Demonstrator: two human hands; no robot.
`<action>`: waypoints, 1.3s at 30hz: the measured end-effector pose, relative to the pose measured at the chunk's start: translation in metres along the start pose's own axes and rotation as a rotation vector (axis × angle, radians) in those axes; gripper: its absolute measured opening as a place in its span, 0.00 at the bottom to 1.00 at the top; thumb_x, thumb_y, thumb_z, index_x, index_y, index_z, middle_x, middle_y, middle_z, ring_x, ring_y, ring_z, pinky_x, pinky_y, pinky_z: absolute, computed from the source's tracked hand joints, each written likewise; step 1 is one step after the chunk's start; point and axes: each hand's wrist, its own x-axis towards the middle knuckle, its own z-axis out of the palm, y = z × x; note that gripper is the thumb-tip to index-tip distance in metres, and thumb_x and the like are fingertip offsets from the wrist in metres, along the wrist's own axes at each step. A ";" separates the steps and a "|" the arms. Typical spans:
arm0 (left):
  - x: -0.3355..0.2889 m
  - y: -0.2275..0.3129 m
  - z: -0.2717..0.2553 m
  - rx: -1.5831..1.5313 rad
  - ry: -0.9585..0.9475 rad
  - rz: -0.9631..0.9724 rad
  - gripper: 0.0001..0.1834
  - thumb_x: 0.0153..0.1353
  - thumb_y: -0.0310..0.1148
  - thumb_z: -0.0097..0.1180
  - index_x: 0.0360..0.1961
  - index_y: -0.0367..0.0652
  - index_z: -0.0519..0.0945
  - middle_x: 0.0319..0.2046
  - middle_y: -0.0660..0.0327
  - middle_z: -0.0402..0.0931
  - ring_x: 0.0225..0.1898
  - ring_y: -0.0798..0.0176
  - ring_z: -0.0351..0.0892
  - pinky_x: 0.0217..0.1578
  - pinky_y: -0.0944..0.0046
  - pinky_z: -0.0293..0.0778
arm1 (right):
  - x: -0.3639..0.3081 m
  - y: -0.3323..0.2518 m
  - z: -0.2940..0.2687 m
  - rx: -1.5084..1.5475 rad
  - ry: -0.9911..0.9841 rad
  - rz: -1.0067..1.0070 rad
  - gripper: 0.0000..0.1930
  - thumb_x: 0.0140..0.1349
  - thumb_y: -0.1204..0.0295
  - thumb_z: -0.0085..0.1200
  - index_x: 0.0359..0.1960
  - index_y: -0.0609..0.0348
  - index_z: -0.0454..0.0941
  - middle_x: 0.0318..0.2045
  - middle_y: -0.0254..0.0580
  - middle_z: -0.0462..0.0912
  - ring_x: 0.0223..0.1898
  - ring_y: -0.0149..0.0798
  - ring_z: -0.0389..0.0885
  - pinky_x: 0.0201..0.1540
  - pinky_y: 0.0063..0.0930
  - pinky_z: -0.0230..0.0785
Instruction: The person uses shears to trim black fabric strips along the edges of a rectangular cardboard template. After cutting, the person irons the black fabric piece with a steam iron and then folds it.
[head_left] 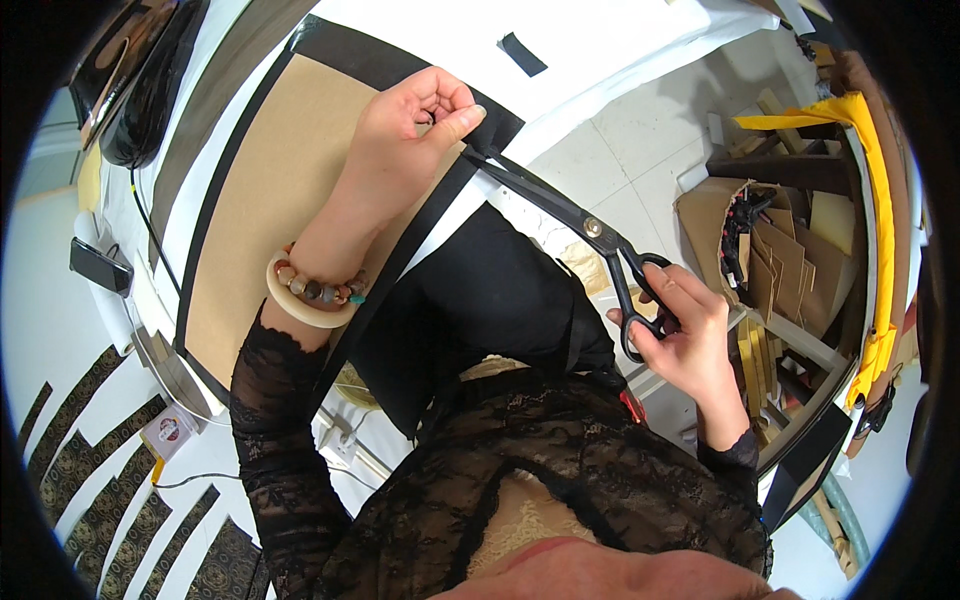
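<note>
- Gripping black scissors (556, 202) at right: our right hand (690, 335), curled around the handles (619, 285).
- Our left hand (412, 130), nearly closed, pinches black edging (504, 132) at the far right corner of the tan board (270, 190).

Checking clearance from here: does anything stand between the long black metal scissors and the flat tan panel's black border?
Nothing visible does: the scissors, in the right hand, reach the border with their tips, close beside the left hand.

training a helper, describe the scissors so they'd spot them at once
Start at the big tan panel. Off its upper right edge, the right hand holds long scissors, set apart from the panel's black edging by a round gold-coloured pivot.
</note>
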 end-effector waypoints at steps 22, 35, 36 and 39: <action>0.004 -0.005 0.008 -0.003 0.068 0.043 0.04 0.60 0.24 0.58 0.29 0.38 0.76 0.21 0.72 0.69 0.23 0.80 0.62 0.26 0.77 0.61 | 0.002 0.021 0.015 0.029 -0.037 -0.028 0.22 0.45 0.79 0.65 0.45 0.69 0.78 0.30 0.44 0.78 0.21 0.39 0.80 0.23 0.27 0.72; 0.005 -0.004 0.007 0.005 0.069 0.037 0.05 0.61 0.25 0.59 0.29 0.39 0.76 0.21 0.73 0.69 0.23 0.80 0.62 0.25 0.78 0.61 | 0.003 0.025 0.019 0.027 -0.015 -0.052 0.21 0.46 0.81 0.64 0.45 0.68 0.79 0.28 0.43 0.78 0.20 0.40 0.80 0.23 0.29 0.73; 0.004 -0.002 0.007 0.013 0.071 -0.001 0.04 0.62 0.25 0.57 0.30 0.40 0.76 0.23 0.73 0.69 0.25 0.80 0.63 0.28 0.78 0.61 | 0.003 0.024 0.018 0.023 -0.016 -0.049 0.20 0.46 0.81 0.64 0.44 0.69 0.79 0.27 0.44 0.78 0.21 0.39 0.81 0.23 0.28 0.73; 0.002 0.007 0.006 -0.034 0.095 -0.096 0.03 0.64 0.27 0.55 0.32 0.42 0.76 0.26 0.73 0.69 0.30 0.80 0.64 0.33 0.78 0.60 | 0.004 0.023 0.015 0.046 0.023 -0.051 0.19 0.46 0.81 0.64 0.43 0.69 0.79 0.27 0.45 0.79 0.22 0.38 0.80 0.25 0.27 0.73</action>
